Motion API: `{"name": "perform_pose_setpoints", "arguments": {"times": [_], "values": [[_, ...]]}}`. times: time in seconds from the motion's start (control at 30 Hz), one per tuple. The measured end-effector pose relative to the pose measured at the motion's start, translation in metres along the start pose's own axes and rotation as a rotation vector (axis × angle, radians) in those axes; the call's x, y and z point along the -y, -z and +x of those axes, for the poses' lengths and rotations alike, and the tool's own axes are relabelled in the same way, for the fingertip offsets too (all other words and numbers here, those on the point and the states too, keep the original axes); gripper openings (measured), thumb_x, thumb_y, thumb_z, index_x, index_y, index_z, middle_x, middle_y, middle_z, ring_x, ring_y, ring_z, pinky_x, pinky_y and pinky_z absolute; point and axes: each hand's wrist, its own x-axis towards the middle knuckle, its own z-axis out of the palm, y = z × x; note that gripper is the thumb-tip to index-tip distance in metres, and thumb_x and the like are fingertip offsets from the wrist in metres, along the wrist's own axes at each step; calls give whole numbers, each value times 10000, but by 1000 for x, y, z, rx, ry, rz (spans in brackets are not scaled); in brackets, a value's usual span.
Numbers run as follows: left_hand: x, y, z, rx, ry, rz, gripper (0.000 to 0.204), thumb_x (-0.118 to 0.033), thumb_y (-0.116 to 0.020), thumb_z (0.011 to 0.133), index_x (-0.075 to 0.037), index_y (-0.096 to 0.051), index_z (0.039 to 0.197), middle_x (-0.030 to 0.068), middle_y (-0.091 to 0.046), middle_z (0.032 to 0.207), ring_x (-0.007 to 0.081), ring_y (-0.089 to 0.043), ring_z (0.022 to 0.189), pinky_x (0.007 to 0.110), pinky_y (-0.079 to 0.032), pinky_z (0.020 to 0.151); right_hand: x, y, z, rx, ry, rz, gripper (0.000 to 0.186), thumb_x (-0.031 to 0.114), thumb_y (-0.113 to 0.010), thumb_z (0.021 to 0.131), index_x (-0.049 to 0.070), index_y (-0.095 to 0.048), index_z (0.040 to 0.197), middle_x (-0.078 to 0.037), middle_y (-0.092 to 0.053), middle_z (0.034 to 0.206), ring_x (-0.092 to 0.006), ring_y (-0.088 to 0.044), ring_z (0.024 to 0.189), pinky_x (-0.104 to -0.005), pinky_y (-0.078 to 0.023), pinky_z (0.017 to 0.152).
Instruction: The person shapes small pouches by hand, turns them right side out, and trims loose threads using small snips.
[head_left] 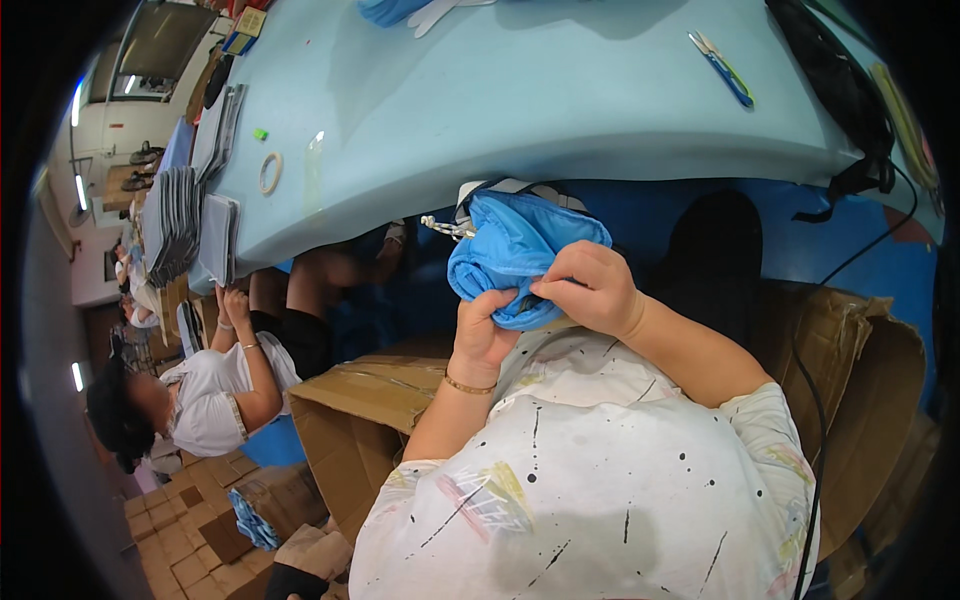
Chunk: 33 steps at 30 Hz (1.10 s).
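A blue fabric bag (pixel 515 240) with a speckled cord and a white strap at its far end is held in front of my chest, just below the table's near edge. My left hand (pixel 486 330) grips its lower left edge, the thumb lying over the cloth. At the near right edge, my right hand (pixel 598 288) pinches the fabric between thumb and curled fingers. Both hands are close together, and the cloth between them is bunched. Whatever lies inside the folds is hidden.
Thread snips (pixel 722 70), a tape roll (pixel 270 173) and a black strap (pixel 835 90) lie on the light-blue table (pixel 480 110). Grey stacked pieces (pixel 172 225) are at left, near a seated co-worker (pixel 215 400). Cardboard boxes (pixel 350 410) flank me; a black cable (pixel 800 370) hangs at right.
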Motion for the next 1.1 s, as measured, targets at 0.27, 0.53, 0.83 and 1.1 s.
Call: {"name": "perform_pose_setpoints", "arguments": {"times": [0.27, 0.53, 0.83, 1.1], "values": [[6, 46, 8, 192, 11, -127, 481, -35, -546, 802, -1, -467, 1276, 148, -577, 1213, 302, -569, 1115, 432, -460, 974, 12, -3, -5, 144, -317, 202, 239, 94, -785, 660, 86, -615, 828, -49, -575, 762, -197, -572, 623, -281, -465, 516], [12, 56, 13, 204, -24, -153, 473, -158, -526, 897, 9, -422, 1327, 162, -528, 1292, 312, -547, 1154, 443, -452, 987, 12, -12, -14, 279, -99, 125, 204, 119, -764, 687, 85, -609, 815, -41, -572, 702, -218, -584, 585, -294, -472, 500], [4, 55, 11, 88, 16, -182, 544, -7, -537, 784, 34, -427, 1314, 170, -541, 1271, 310, -547, 1155, 439, -447, 995, 17, -6, -9, 266, -529, 275, 236, 121, -703, 778, 104, -640, 1004, -57, -606, 918, -181, -575, 593, -274, -481, 548], [-9, 39, 7, 88, -70, -36, 584, 41, -545, 735, 38, -427, 1307, 157, -551, 1253, 307, -548, 1154, 421, -447, 991, -8, -7, -4, 390, -492, 256, 70, 94, -637, 832, 48, -615, 879, -74, -586, 823, -244, -566, 714, -321, -463, 624]]}}
